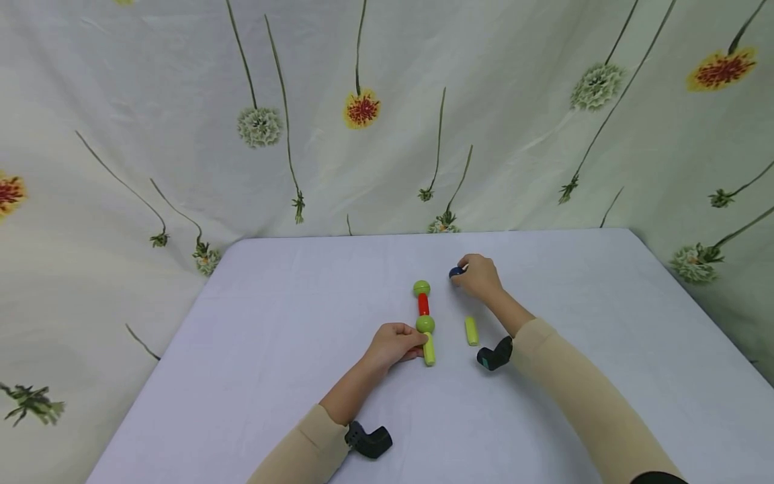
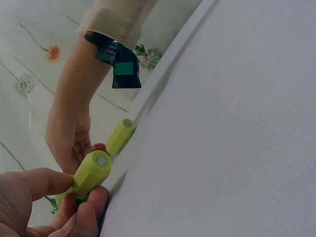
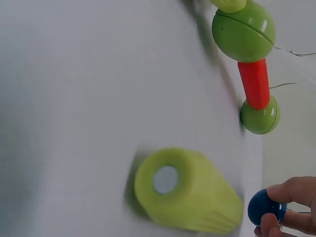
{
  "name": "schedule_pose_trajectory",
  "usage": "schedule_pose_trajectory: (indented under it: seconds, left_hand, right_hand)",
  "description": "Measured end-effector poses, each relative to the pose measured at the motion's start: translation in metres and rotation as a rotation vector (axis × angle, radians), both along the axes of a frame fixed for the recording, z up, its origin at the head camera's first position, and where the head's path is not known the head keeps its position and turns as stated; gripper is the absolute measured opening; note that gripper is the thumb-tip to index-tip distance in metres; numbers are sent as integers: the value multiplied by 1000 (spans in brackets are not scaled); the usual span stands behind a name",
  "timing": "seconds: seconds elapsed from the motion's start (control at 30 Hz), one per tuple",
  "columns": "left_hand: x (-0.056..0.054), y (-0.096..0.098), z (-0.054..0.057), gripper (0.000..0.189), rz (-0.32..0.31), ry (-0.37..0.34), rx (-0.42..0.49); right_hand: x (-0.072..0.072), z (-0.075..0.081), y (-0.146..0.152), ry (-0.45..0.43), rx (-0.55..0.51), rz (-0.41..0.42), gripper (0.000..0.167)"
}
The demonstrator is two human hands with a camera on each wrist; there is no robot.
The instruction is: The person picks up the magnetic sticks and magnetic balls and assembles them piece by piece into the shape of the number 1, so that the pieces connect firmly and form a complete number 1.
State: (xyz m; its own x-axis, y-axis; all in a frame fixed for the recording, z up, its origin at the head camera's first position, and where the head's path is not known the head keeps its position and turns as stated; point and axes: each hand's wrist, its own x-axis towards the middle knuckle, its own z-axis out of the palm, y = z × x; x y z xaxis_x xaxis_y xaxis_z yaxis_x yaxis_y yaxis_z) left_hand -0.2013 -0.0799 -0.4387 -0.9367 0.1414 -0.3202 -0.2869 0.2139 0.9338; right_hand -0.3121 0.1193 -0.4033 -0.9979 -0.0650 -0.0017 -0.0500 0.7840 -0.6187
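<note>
A straight chain lies on the table: a green ball [image 1: 421, 288] at the far end, a red rod [image 1: 423, 304], a second green ball [image 1: 425, 324] and a yellow-green rod [image 1: 429, 352] nearest me. My left hand [image 1: 394, 346] pinches that near rod just below the ball; its end shows a round grey metal disc in the left wrist view. Beyond the chain, to its right, my right hand [image 1: 481, 277] pinches a dark blue ball [image 3: 262, 207] between thumb and fingers. Another yellow-green rod [image 1: 471, 331] lies loose between the chain and my right forearm.
A white cloth covers the table [image 1: 272, 302]. Behind it hangs a flower-printed curtain [image 1: 508, 121]. Black wrist cameras stick out from both sleeves, the right one [image 1: 494, 354] close to the loose rod. A small red shape [image 2: 99, 147] shows behind the held rod, mostly hidden.
</note>
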Motion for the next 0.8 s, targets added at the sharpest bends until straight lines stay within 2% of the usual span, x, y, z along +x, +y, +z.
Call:
schedule_pose_trajectory:
  seconds: [0.2, 0.4, 0.8]
  left_hand:
    - [-1, 0, 0, 17, 4, -4, 12]
    - [-2, 0, 0, 17, 8, -14, 8]
    - [-2, 0, -1, 19, 7, -25, -11]
  right_hand:
    - [10, 5, 2, -1, -69, 31, 38]
    - [25, 7, 3, -46, -133, 27, 39]
    - [54, 8, 7, -53, -255, 40, 38]
